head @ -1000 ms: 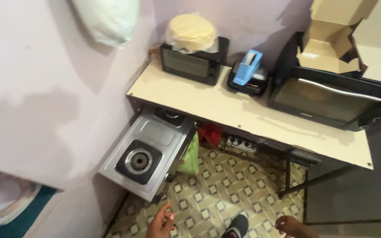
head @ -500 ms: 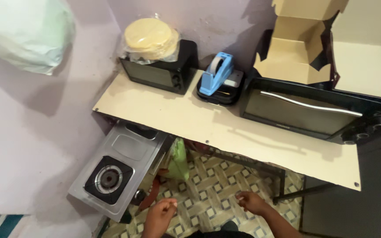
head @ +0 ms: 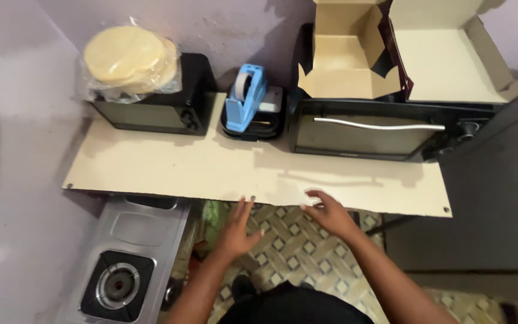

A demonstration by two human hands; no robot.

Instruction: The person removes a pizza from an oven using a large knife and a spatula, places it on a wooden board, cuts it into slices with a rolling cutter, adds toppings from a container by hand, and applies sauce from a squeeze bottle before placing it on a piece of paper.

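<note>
We see the cream shelf board (head: 211, 171) lying long from side to side. Our right hand (head: 331, 214) touches its front edge, fingers spread and empty. Our left hand (head: 238, 231), open too, is just below that edge.

L hand (head: 239, 230) + R hand (head: 328, 213): both open, fingers spread, arms extended fwd.

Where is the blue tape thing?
In the head view, the blue tape dispenser sits at the back of the cream shelf, between the small black oven on its left and the bigger black oven on its right.
</note>
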